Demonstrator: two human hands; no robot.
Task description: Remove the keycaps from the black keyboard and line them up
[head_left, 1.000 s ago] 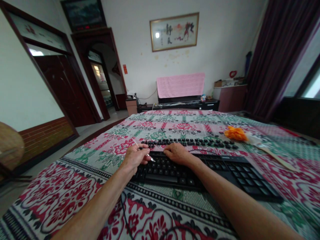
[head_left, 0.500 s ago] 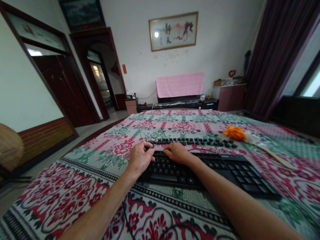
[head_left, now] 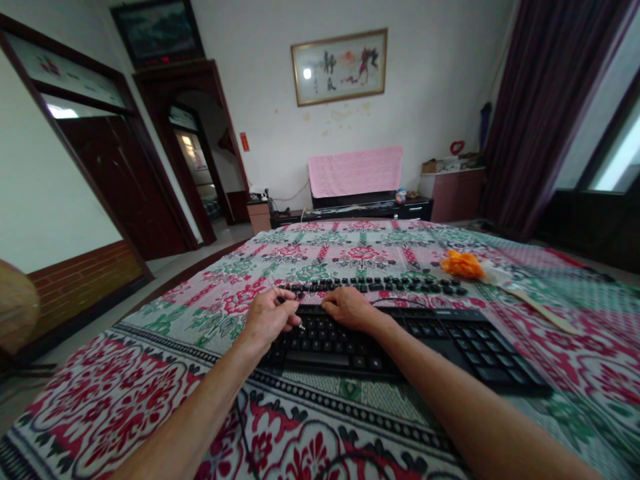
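A black keyboard (head_left: 320,360) lies on the patterned cloth in front of me. My left hand (head_left: 267,319) is above its left end, thumb and fingers closed on a thin tool with a small shiny tip (head_left: 302,327); most of this tool is hidden by the fingers. Over the keyboard's upper rows rests my right hand (head_left: 347,308), its thumb and fingers drawn together. What lies between those fingertips, if anything, is hidden. Just beyond the keyboard, several loose black keycaps (head_left: 400,285) stand in rows on the cloth.
A brush with a pale wooden handle (head_left: 543,312) lies at the right, beside a bunched orange cloth (head_left: 463,265). The keyboard's black cable (head_left: 245,433) runs across the near tablecloth (head_left: 150,387). Against the far wall, a pink cloth (head_left: 356,172) covers a screen.
My left hand has drawn back slightly to the left, and the shiny tip below its fingers shows more clearly. My right hand stays at the keyboard's upper rows. The view has shifted slightly.
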